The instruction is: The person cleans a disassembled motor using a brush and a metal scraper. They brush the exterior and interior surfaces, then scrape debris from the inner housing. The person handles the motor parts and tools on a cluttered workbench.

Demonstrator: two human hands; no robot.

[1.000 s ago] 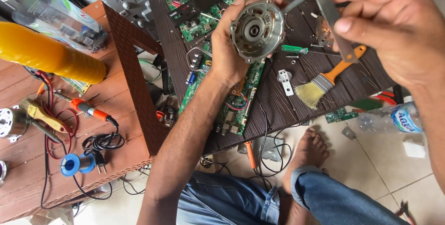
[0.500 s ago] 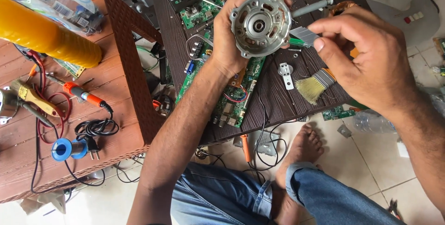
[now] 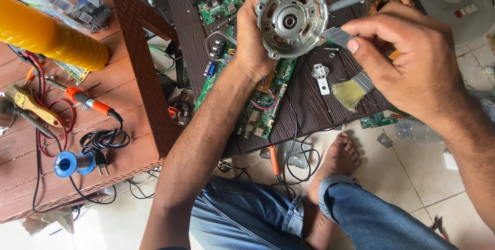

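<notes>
My left hand (image 3: 251, 33) grips a round grey metal motor housing (image 3: 291, 19) and holds it face up above a dark brown table (image 3: 304, 108). My right hand (image 3: 407, 59) pinches a flat grey metal tool (image 3: 337, 36) whose tip touches the housing's right rim. Under my right hand a paintbrush (image 3: 353, 93) with pale bristles lies on the table. A green circuit board (image 3: 268, 93) lies below the housing.
A small metal bracket (image 3: 320, 77) lies beside the brush. On the red-brown table at left are an orange soldering iron (image 3: 87, 101), a blue solder spool (image 3: 69, 163), a yellow cylinder (image 3: 49, 36) and cables. My bare foot (image 3: 337, 160) rests on the tiled floor.
The view has shifted, so the housing sits higher in frame. My right hand has brought the grey tool in from the upper right until its tip meets the housing's rim.
</notes>
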